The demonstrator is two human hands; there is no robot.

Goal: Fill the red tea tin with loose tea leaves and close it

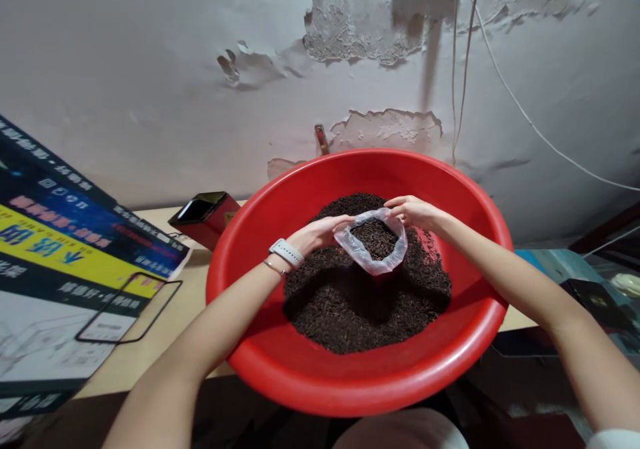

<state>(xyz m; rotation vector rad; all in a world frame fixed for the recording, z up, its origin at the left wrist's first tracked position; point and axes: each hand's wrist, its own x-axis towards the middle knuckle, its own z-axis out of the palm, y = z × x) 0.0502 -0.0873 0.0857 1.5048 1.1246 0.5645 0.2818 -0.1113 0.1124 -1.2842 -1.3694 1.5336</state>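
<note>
A clear plastic bag (361, 261) with its mouth spread wide holds dark brown granules (375, 237). My left hand (320, 231) pinches the bag's rim on the left; a white watch and a thin bracelet are on that wrist. At the upper right of the rim, my right hand (413, 210) grips the plastic with bent fingers. The bag is over a heap of the same dark granules (330, 322) inside a large red basin (370, 396). Something red shows just under the bag's front edge, but its shape is hidden.
Left of the basin stand a dark red box (213, 219) and a big printed carton (65, 236), with a thin black frame (127, 309) leaning there. The pale table (195, 282) supports the basin. Behind is a peeling wall (175, 89) with hanging cables (467, 69).
</note>
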